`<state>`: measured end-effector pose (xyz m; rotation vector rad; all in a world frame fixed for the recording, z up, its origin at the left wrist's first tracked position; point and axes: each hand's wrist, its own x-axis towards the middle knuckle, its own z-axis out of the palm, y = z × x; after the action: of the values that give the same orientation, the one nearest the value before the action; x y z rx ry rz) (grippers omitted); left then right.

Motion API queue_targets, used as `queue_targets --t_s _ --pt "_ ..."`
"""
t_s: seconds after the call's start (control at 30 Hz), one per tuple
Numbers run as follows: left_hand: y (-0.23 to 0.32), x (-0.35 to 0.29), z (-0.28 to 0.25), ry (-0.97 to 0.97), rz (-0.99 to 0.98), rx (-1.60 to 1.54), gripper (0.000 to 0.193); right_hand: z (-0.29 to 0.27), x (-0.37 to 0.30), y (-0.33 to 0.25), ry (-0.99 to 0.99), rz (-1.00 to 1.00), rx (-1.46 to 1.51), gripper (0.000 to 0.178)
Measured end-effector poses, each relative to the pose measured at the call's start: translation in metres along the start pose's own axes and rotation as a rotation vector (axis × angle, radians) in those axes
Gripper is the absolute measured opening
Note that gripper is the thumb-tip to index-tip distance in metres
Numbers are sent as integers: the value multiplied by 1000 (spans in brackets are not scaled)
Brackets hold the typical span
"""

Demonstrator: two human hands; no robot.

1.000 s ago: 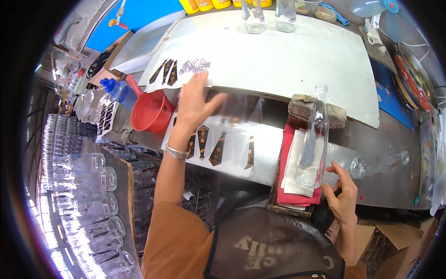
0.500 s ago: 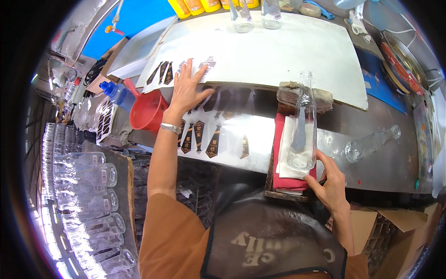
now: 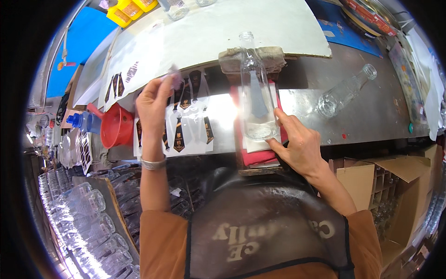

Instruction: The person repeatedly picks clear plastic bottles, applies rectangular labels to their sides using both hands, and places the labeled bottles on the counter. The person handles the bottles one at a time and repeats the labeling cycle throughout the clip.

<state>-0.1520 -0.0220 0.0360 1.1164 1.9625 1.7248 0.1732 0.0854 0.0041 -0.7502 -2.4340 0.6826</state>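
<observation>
My left hand (image 3: pixel 155 95) is raised over the near edge of the white board (image 3: pixel 223 23), thumb and fingers pinching a small, blurred, printed decal (image 3: pixel 175 78). My right hand (image 3: pixel 299 144) grips the base of a clear glass bottle (image 3: pixel 268 130) between thumb and fingers. This bottle lies with its neck pointing away from me, over a worn cloth-wrapped rest (image 3: pixel 231 61), and its lower part on white and red cloths (image 3: pixel 257 158). A grey tie-shaped decal (image 3: pixel 258 104) shows on its body. Black tie-shaped decals (image 3: pixel 178 137) lie on sheets left of the bottle.
A second clear bottle (image 3: pixel 341 95) lies on the metal table at right. At left stand a red scoop (image 3: pixel 116 125) and a blue-capped bottle (image 3: pixel 83 121). Stacked glassware (image 3: pixel 100 228) fills the lower left; an open carton (image 3: pixel 404 186) sits lower right. Yellow containers (image 3: pixel 130 8) stand at the back.
My left hand has come off the board, closing on one decal and lifting it toward me. The right hand stays at the bottle's base. The whole view has shifted.
</observation>
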Motion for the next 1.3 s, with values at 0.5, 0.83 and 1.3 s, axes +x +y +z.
queue_targets --t_s 0.5,0.83,1.3 --pt "64 -62 105 -359 550 498 33 -5 5 -1 -10 -44 -8 63" --pt "35 -73 122 -281 340 370 61 -20 13 24 -137 73 363 56" --pt "20 -74 120 -264 191 177 50 -4 57 28 -239 256 621 59"
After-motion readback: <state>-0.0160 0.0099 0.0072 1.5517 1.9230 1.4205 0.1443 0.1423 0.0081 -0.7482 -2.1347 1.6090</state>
